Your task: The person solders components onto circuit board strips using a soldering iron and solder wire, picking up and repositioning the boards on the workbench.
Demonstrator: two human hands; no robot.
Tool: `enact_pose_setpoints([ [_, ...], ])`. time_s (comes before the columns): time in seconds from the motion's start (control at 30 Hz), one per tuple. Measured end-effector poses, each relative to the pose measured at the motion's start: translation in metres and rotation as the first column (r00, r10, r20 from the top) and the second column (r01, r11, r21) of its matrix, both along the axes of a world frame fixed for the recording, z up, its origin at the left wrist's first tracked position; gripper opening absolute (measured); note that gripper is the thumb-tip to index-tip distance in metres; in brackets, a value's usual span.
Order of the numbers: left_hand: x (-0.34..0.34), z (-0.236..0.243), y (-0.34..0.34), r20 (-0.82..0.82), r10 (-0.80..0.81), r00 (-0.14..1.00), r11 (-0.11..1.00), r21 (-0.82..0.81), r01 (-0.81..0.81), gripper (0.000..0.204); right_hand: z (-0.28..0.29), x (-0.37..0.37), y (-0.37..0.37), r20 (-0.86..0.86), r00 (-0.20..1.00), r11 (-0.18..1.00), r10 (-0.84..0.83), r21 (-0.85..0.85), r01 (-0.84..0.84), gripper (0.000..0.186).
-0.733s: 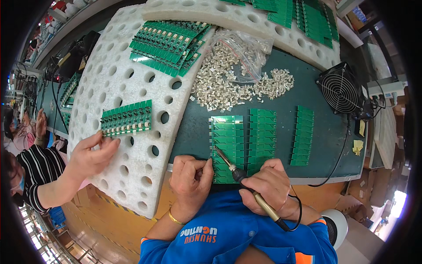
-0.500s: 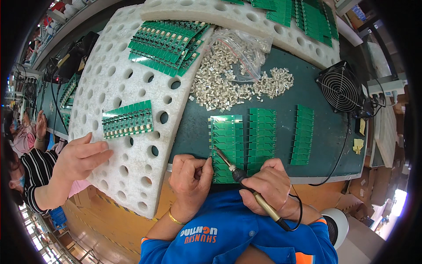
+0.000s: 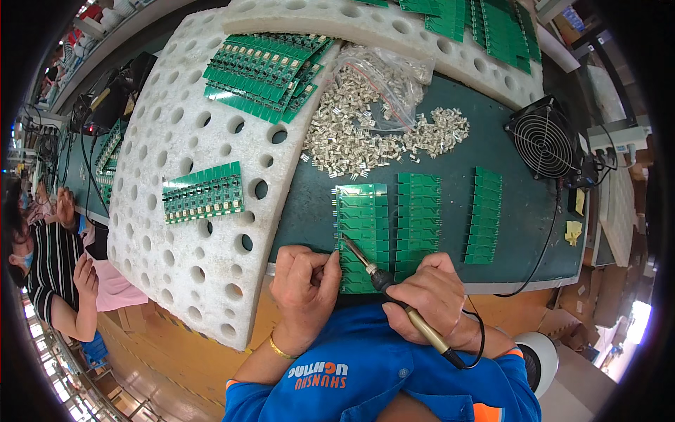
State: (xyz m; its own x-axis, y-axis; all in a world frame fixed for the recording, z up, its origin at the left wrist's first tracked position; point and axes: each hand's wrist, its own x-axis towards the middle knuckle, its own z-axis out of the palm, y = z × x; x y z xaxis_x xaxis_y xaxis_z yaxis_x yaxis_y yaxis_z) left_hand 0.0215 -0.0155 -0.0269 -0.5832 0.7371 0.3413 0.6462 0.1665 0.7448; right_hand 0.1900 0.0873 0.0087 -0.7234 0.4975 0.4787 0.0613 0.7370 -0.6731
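Note:
My right hand [image 3: 434, 294] grips a soldering iron [image 3: 426, 330] by its handle. The iron slants up and left, its tip at the left edge of a green circuit board panel [image 3: 367, 219] lying in front of me. Along that edge sits a row of small pins. My left hand [image 3: 304, 283] is closed at the panel's lower left edge, thumb and forefinger pinched together; whatever is between them is too small to make out. Two more green panels, a middle one [image 3: 418, 211] and a right one [image 3: 484, 214], lie to the right.
Small white connectors [image 3: 344, 133] are heaped behind the panels, partly under a clear plastic bag [image 3: 394, 84]. A holed white foam board [image 3: 211, 267] bears stacked populated boards [image 3: 260, 70] and a single one [image 3: 204, 193]. A black fan [image 3: 545, 141] stands right. A co-worker [image 3: 56, 267] sits left.
The co-worker's hand has drawn back left, away from the single board on the foam. My own hands and the soldering iron stay in nearly the same place.

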Motion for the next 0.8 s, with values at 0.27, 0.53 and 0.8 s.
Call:
enact_pose_setpoints([
  [0.27, 0.0019, 0.0001, -0.0024, 0.053, -0.009, 0.999, 1.000, 0.003, 0.009, 0.018, 0.0002, 0.0022, -0.0006, 0.004, 1.000, 1.000, 0.009, -0.015, -0.009, 0.032],
  [0.53, 0.0017, 0.0004, -0.0017, 0.050, -0.016, 0.999, 1.000, 0.006, 0.016, 0.019, 0.0007, 0.0040, -0.0033, 0.027, 1.000, 1.000, 0.006, 0.006, -0.006, 0.034],
  [0.8, 0.0009, -0.0013, -0.0026, 0.056, -0.021, 0.998, 1.000, 0.008, 0.020, 0.019, 0.0039, 0.0047, -0.0040, 0.057, 0.998, 1.000, 0.027, 0.012, -0.027, 0.034],
])
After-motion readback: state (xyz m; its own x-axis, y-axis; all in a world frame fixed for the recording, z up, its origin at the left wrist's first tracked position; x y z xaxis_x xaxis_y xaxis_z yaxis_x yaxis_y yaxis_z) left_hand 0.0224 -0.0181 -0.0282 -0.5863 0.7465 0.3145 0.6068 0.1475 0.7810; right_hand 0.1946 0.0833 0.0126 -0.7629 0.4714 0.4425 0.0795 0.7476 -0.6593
